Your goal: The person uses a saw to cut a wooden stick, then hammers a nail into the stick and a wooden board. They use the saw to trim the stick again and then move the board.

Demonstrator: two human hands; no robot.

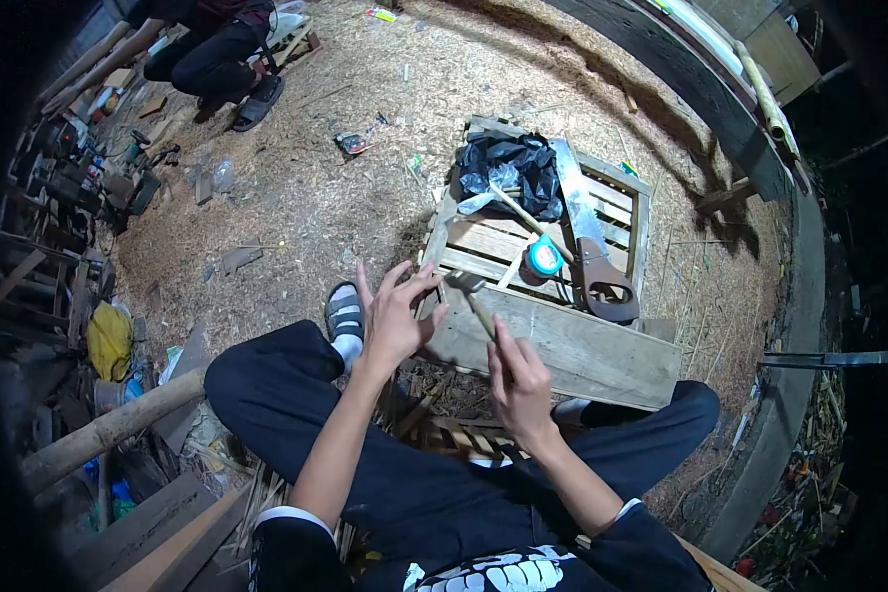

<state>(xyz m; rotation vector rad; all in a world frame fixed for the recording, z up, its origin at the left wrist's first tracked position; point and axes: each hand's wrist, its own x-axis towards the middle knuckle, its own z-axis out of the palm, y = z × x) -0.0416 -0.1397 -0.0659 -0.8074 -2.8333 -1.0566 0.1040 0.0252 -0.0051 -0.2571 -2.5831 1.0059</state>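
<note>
While the right hand (519, 380) is wrapped around the wooden handle of a hammer (474, 301), the left hand (395, 316) is empty, fingers spread wide, palm turned toward the hammer head. Hammer head sits just above the near left edge of a wooden pallet (562, 340), between the two hands; whether it touches the pallet I cannot tell. Left hand hovers beside the pallet's left corner, close to the hammer head but apart from it.

On the pallet: a handsaw (590, 242) lying lengthwise on the right side, handle toward the person; a teal tape roll (543, 259) just left of the saw handle; a black plastic bag (511, 170) at the far end, with a wooden stick (523, 215) running out from under it toward the tape.

Person is seated on the sawdust floor (316, 187), dark trousers, sandalled foot (344, 318) just left of the left hand. Another person (212, 54) sits well apart, top left.
</note>
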